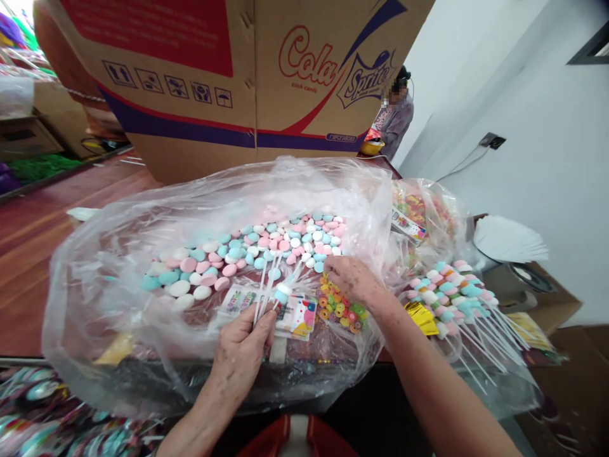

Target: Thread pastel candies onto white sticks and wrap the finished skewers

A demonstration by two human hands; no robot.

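Note:
Several thin white sticks (261, 282) stand up from my left hand (247, 339), whose thumb and fingers are closed round them. One stick carries a blue-and-white marshmallow (282, 292) just above the thumb. My right hand (353, 277) is at the right end of a pile of pink, blue and white marshmallows (266, 241), above small ring-shaped candies (340, 304). Its fingers are curled together, and what they hold, if anything, is hidden. Printed cards (299, 315) lie behind my left hand. All this rests on a clear plastic bag (128, 324) spread on the table.
A tall cardboard box (257, 120) stands at the back. Finished marshmallow skewers (451, 295) and gold ties (422, 318) lie at right, with a bag of ring candies (428, 206) behind. Wrapped items (38, 406) fill the lower left. Another person (398, 117) is beyond the box.

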